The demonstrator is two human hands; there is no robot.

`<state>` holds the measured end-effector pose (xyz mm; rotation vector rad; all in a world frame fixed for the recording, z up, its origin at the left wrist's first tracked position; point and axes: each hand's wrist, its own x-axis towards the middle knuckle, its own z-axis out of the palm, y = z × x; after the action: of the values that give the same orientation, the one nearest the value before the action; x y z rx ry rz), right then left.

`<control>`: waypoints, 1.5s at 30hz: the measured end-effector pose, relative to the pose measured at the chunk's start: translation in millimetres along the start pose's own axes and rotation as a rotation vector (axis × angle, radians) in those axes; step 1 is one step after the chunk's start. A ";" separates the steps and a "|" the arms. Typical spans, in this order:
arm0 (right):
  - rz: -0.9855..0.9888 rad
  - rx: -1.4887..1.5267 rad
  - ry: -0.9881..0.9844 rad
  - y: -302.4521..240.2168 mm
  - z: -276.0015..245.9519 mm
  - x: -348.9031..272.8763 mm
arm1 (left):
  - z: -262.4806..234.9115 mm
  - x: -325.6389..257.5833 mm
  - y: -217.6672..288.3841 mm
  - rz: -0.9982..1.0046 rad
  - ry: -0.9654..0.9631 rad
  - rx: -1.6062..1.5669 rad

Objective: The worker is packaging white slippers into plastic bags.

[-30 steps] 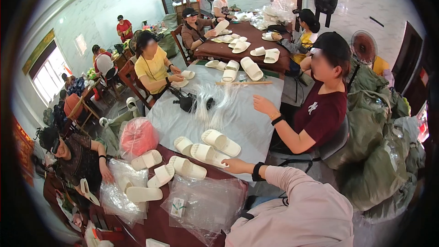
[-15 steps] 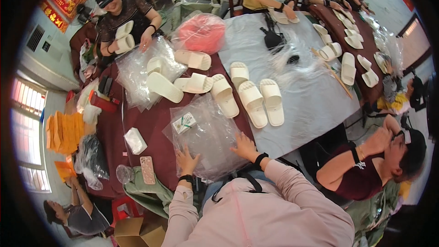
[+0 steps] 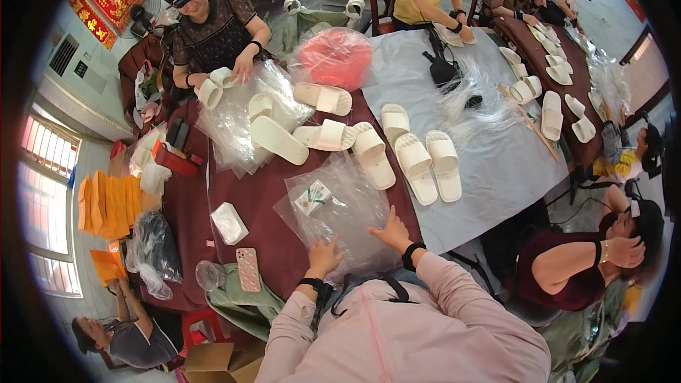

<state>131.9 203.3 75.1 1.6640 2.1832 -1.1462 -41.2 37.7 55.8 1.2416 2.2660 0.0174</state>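
Observation:
Clear plastic bags (image 3: 349, 223) lie in a flat stack on the dark red tablecloth in front of me. My left hand (image 3: 324, 259) is at the stack's near left edge, fingers apart. At its right edge rests my right hand (image 3: 391, 232), thumb and fingers spread. Neither hand grips anything. A small white and green card (image 3: 313, 198) shows on the upper left of the stack. Just beyond are several cream slippers, among them one slipper (image 3: 374, 156) close to the bags and a pair side by side, a left slipper (image 3: 416, 169) and a right slipper (image 3: 445, 165).
Across the table, a co-worker (image 3: 216, 35) handles slippers over more clear bags (image 3: 245, 145). A red bundle in plastic (image 3: 333, 57) lies beyond. To my left are a white packet (image 3: 229, 223) and a phone (image 3: 247, 269). A pale grey sheet (image 3: 489, 184) covers the right side.
The whole view has shifted a little, so the table sits farther right. My hands stay at the bag stack. The co-worker across has lowered the slippers toward the bags.

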 end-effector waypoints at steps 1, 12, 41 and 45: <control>0.005 0.003 0.007 -0.5 4.6 1.9 | -6.8 0.4 6.0 0.076 -0.053 -0.019; -0.130 0.142 0.057 30.6 29.5 2.0 | -71.7 103.8 -25.2 0.147 0.382 -0.016; -0.864 -0.273 0.491 -66.9 18.3 14.4 | -25.8 89.9 -44.8 -0.366 0.400 -0.875; -0.985 -0.029 0.501 -57.1 19.7 -13.2 | -14.4 90.0 -79.3 -0.174 0.138 -0.974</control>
<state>80.4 175.8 95.5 0.8559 3.4946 -0.8584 -147.4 66.2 5.7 0.5213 2.0061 1.0291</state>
